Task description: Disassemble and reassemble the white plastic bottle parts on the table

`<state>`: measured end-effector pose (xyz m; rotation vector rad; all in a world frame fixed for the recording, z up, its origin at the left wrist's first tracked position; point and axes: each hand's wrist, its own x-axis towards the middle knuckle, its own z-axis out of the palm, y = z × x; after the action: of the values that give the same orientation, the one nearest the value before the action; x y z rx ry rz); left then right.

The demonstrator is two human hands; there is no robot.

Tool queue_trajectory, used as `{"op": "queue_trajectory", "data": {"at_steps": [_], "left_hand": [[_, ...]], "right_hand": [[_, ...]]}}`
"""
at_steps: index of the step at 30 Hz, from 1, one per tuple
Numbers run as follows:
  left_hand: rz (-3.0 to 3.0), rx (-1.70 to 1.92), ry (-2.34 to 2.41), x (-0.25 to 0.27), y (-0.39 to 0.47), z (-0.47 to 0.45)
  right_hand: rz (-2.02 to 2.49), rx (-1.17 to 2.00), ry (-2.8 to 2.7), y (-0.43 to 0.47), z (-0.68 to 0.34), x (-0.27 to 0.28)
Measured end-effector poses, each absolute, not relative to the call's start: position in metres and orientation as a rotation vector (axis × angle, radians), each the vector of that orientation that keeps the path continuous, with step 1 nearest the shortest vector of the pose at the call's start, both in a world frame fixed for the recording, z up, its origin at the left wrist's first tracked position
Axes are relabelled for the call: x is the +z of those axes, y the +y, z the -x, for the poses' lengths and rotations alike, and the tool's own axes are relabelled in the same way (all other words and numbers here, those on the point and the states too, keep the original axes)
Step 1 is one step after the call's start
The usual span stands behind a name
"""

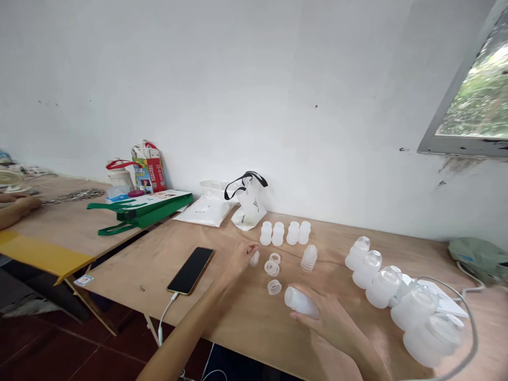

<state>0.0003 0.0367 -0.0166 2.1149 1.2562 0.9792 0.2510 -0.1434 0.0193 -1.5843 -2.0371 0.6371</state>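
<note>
My right hand point(323, 312) is wrapped round a frosted white plastic bottle point(300, 301), tilted over the near part of the table with its end toward the left. Farther off, my left hand point(238, 257) has its fingers pinched together at a small translucent stack of cups or caps point(254, 259). Between the hands lie several loose clear plastic rings point(272, 268), with one more ring point(274, 287) nearer me. A stack of clear domed caps point(309, 258) leans to the right of them. Behind stand several frosted bottles point(279, 234) in a row.
Several capped frosted bottles point(383, 286) line the right side, by a grey cable point(474, 330). A charging phone point(191, 270) lies left. Behind are a white pouch point(207, 205), a black-handled bag point(250, 206) and a green bag point(154, 211). Another person's arm point(18, 207) rests far left.
</note>
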Motion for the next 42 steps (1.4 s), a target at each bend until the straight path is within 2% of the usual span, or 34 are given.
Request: {"op": "queue_trajectory", "data": {"at_steps": [21, 31, 34, 38, 42], "left_hand": [[-2.098, 0.988, 1.308, -0.038, 0.042, 0.001], [-2.023, 1.062, 1.407, -0.002, -0.003, 0.006], [-1.901, 0.998, 1.205, 0.013, -0.043, 0.006], [-2.014, 0.541, 0.628, 0.027, -0.086, -0.001], [-2.002, 0.496, 0.481, 0.038, -0.097, -0.009]], "right_hand": [[1.576, 0.649, -2.045, -0.143, -0.249, 0.022], [1.548, 0.660, -2.024, -0.146, -0.248, 0.023], [1.588, 0.726, -1.983, -0.147, -0.240, 0.023], [1.570, 0.849, -1.886, -0.150, -0.230, 0.021], [1.393, 1.084, -1.760, -0.151, -0.230, 0.017]]}}
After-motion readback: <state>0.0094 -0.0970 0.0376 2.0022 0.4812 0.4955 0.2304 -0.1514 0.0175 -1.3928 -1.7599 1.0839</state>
